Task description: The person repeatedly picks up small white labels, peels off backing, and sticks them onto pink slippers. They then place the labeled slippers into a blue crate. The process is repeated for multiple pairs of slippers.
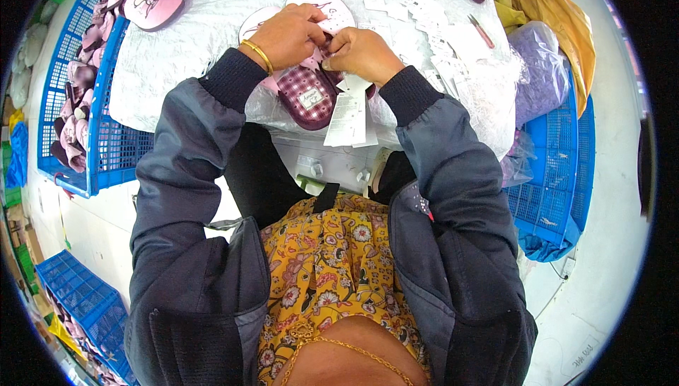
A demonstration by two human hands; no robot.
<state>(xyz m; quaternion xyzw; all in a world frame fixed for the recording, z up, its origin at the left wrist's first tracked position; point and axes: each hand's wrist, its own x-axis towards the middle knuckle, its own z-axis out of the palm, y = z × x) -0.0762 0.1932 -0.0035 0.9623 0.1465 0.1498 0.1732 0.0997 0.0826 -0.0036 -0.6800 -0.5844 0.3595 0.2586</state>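
Note:
A pair of pink slippers [320, 4] with dark red checked insoles lies in front of me on the plastic-covered table, toes pointing away. My left hand [286, 38] is bent over the slippers' uppers, its fingers closed on the slipper's pink edge. Close beside it, my right hand [364, 53] is pinched at the inner edge of the slipper; what sits between its fingertips is hidden. White paper tags [346, 118] hang just below the right hand, overlapping the heel end. The checked insole [308, 97] of one slipper shows below my left hand.
Loose white tags [424, 11] are spread at the right, with a thin red-handled tool [482, 32] beyond them. More slippers [157, 5] lie at the far left. Blue crates [124, 149] flank the table, the left one holding slippers. A purplish plastic-wrapped bundle [541, 71] rests at the right.

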